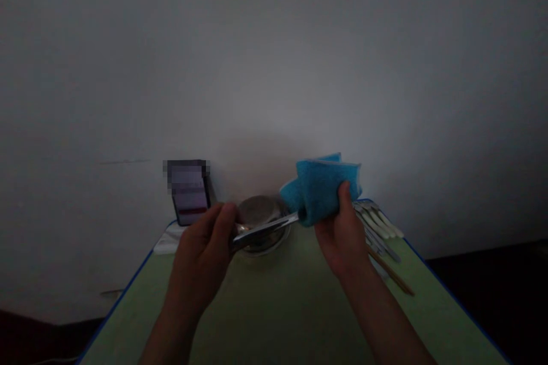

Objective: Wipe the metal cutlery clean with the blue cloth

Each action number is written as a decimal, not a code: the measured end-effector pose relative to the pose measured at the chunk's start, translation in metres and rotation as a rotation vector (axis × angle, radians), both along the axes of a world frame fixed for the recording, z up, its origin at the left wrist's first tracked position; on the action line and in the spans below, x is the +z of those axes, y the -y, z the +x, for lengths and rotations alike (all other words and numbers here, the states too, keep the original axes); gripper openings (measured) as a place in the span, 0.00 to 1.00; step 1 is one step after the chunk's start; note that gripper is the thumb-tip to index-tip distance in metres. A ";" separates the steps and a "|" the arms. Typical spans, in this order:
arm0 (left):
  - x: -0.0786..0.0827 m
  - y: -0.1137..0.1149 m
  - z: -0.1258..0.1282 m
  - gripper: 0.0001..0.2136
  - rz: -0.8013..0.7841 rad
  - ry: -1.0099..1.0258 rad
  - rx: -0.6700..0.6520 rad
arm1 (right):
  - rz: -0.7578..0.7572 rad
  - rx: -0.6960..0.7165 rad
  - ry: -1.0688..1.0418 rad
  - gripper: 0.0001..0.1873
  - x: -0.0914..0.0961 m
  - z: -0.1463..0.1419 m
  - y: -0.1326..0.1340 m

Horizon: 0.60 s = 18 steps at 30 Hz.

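Observation:
My left hand (208, 254) is closed around one end of a shiny metal utensil (269, 228); its exact kind is hard to make out in the dim light. The other end runs into a folded blue cloth (323, 188). My right hand (346, 234) grips that cloth, thumb on the near face and fingers underneath. Behind and below the utensil sits a round metal bowl (280, 242), partly hidden by it and by my left hand. A round, dull metal surface (258, 209) shows at the bowl; I cannot tell whether it belongs to it.
A phone (190, 194) leans upright against the wall at the back left, beside a white cloth (166, 240). Several white-handled utensils (383, 222) and brown chopsticks (396, 276) lie along the right side of the green, blue-edged table (274, 313).

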<state>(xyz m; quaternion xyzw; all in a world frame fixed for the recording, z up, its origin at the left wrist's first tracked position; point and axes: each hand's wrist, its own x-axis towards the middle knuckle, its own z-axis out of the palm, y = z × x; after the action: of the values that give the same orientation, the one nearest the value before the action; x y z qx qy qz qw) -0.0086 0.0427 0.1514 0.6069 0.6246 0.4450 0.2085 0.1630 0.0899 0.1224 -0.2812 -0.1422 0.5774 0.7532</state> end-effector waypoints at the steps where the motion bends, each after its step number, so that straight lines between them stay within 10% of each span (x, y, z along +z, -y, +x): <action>1: 0.001 -0.001 0.003 0.15 0.035 0.030 -0.011 | -0.006 -0.012 0.005 0.16 0.000 0.002 -0.002; 7: -0.010 -0.001 0.011 0.14 0.124 -0.038 -0.203 | -0.117 0.068 0.145 0.21 -0.004 -0.010 0.000; 18: -0.008 -0.011 -0.011 0.12 0.103 -0.196 -0.071 | -0.205 0.316 0.243 0.24 -0.024 -0.038 0.005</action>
<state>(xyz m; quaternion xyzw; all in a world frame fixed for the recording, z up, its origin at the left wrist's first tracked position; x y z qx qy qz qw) -0.0199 0.0538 0.1432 0.6792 0.5965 0.4071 0.1306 0.1254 0.0845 0.0988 -0.3981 -0.2148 0.6613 0.5983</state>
